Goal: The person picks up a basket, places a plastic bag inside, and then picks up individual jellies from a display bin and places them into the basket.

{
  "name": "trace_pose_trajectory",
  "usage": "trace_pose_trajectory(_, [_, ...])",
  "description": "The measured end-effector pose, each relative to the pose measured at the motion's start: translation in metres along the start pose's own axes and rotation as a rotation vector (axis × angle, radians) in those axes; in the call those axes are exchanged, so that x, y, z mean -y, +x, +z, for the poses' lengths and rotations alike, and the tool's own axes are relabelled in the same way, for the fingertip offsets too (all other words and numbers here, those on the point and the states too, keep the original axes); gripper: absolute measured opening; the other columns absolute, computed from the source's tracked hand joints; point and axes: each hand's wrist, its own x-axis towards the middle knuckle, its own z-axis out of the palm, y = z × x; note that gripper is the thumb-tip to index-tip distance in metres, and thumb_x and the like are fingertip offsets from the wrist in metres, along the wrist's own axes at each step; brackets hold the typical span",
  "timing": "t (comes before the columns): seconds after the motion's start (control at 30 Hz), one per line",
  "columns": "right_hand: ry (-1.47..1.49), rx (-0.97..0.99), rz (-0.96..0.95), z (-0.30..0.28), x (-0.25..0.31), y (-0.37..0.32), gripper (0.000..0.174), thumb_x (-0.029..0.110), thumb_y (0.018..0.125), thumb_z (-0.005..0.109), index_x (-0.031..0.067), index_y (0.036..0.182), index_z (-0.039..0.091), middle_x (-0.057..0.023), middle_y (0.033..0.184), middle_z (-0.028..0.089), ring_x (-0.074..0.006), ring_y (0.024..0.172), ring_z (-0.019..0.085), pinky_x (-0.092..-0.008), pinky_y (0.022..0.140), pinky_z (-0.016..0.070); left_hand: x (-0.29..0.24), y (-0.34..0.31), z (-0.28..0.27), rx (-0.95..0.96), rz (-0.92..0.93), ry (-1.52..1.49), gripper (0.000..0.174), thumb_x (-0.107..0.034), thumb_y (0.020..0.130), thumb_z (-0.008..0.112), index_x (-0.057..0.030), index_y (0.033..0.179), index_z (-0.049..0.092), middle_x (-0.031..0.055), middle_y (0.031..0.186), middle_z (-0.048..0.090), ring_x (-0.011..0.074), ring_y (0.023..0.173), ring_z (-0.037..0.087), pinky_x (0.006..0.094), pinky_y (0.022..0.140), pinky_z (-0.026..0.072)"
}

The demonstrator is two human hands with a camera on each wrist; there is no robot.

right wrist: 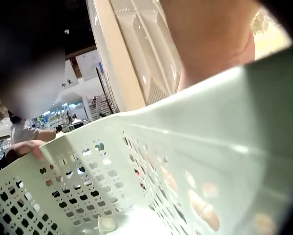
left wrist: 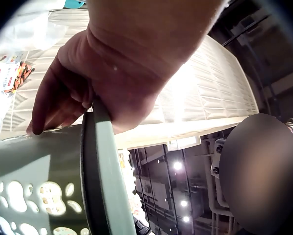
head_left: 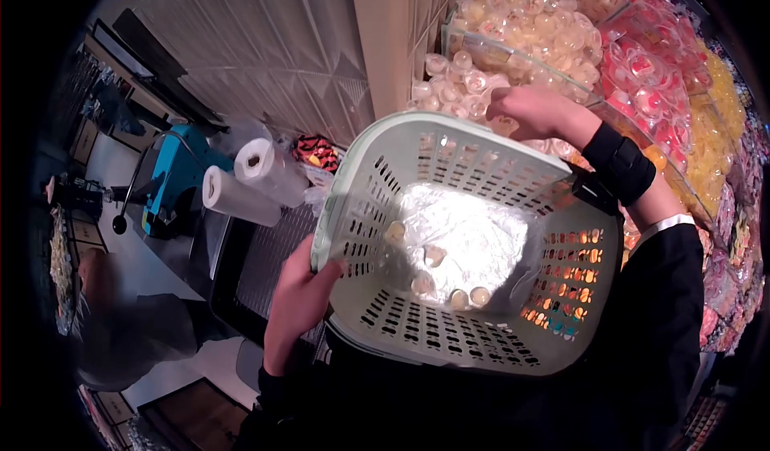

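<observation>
A candy shop, by the bins (head_left: 521, 58) heaped with wrapped, colourful pieces (head_left: 646, 74).

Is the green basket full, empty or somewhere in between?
Nearly empty: inside the basket, only a few small round items lie scattered on the shiny bottom.

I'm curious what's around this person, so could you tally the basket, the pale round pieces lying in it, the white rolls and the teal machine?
Basket: 1
Pale round pieces visible inside: 5
White rolls: 2
Teal machine: 1
Total: 9
</observation>
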Motion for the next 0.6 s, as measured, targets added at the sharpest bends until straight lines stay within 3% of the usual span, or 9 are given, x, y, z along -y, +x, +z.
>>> trace_pose_trajectory(0.13, [-0.003, 0.022, 0.023, 0.006, -0.006, 0.002, 0.038, 0.013, 0.069, 0.073, 0.0067, 0.104, 0.061, -0.0095, 0.099, 0.06, -0.0334, 0.091, 0.06, -0.0434, 0.073, 0.0488, 0.0, -0.002, 0.001, -0.004, -0.023, -0.045, 0.036, -0.005, 0.084, 0.055, 0.0022, 0.119, 0.054, 0.0091, 0.096, 0.065, 0.0121, 0.087, 0.059, 0.0266, 0.077, 0.0466])
trace_pose_trajectory(0.2, [0.114, -0.314, -0.214, 0.005, -0.024, -0.003, 0.036, 0.014, 0.072, 0.073, 0.0045, 0.105, 0.06, -0.0095, 0.096, 0.062, -0.0283, 0.085, 0.062, -0.0393, 0.07, 0.049, 0.001, -0.003, 0.002, -0.023, -0.042, -0.076, 0.037, -0.007, 0.084, 0.055, 0.0041, 0.12, 0.052, 0.0113, 0.095, 0.065, 0.0134, 0.085, 0.06, 0.0275, 0.076, 0.0474])
trace_pose_trajectory(0.27, [0.289, -0.182, 0.205, -0.046, 0.003, -0.024, 0.036, 0.014, 0.076, 0.072, 0.0059, 0.109, 0.061, -0.0026, 0.101, 0.064, -0.0163, 0.079, 0.06, -0.0304, 0.07, 0.0483, 0.006, -0.003, 0.002, -0.053, -0.026, -0.03, 0.037, -0.009, 0.084, 0.055, 0.0065, 0.118, 0.052, 0.0136, 0.095, 0.066, 0.0146, 0.083, 0.061, 0.0291, 0.074, 0.0485])
trace_pose_trajectory(0.33, [0.371, -0.203, 0.339, -0.082, 0.013, -0.047, 0.036, 0.014, 0.08, 0.071, 0.0041, 0.113, 0.059, -0.0002, 0.097, 0.064, -0.0079, 0.081, 0.057, -0.023, 0.069, 0.0458, 0.008, -0.003, 0.001, -0.068, -0.05, -0.068, 0.04, -0.011, 0.084, 0.056, 0.0081, 0.118, 0.051, 0.0159, 0.096, 0.066, 0.0161, 0.083, 0.063, 0.0303, 0.072, 0.0492])
trace_pose_trajectory(0.43, [0.908, -0.397, 0.099, -0.088, 0.034, -0.065, 0.033, 0.014, 0.083, 0.069, 0.0004, 0.112, 0.061, -0.0041, 0.098, 0.065, -0.0062, 0.084, 0.058, -0.0201, 0.071, 0.0459, 0.01, -0.004, -0.001, -0.034, -0.071, -0.029, 0.041, -0.011, 0.084, 0.057, 0.0081, 0.119, 0.051, 0.0161, 0.097, 0.066, 0.0165, 0.084, 0.063, 0.0298, 0.073, 0.0496])
trace_pose_trajectory(0.53, [0.789, 0.045, 0.245, -0.107, 0.061, -0.068, 0.023, 0.016, 0.086, 0.069, -0.0012, 0.1, 0.067, -0.0054, 0.089, 0.068, -0.0073, 0.078, 0.061, -0.0212, 0.064, 0.0479, 0.004, -0.001, -0.001, -0.034, -0.079, 0.008, 0.04, -0.009, 0.083, 0.057, 0.0076, 0.119, 0.051, 0.0147, 0.096, 0.066, 0.0153, 0.084, 0.062, 0.0292, 0.074, 0.0493])
trace_pose_trajectory(0.57, [0.851, 0.074, 0.372, -0.108, 0.053, -0.07, 0.022, 0.018, 0.085, 0.07, -0.0016, 0.096, 0.069, -0.0037, 0.086, 0.068, -0.0066, 0.075, 0.06, -0.0208, 0.061, 0.0473, 0.007, -0.002, -0.001, -0.045, -0.073, -0.021, 0.039, -0.009, 0.083, 0.057, 0.0066, 0.118, 0.052, 0.0134, 0.096, 0.066, 0.0145, 0.084, 0.062, 0.0287, 0.075, 0.0489])
trace_pose_trajectory(0.6, [0.8, -0.068, 0.334, -0.098, 0.024, -0.071, 0.023, 0.019, 0.086, 0.069, -0.0013, 0.097, 0.068, -0.0025, 0.085, 0.068, -0.0061, 0.073, 0.06, -0.0207, 0.06, 0.047, 0.008, -0.003, 0.0, -0.048, -0.063, -0.043, 0.037, -0.008, 0.083, 0.057, 0.0055, 0.118, 0.053, 0.0122, 0.096, 0.066, 0.0138, 0.085, 0.061, 0.0282, 0.076, 0.0486])
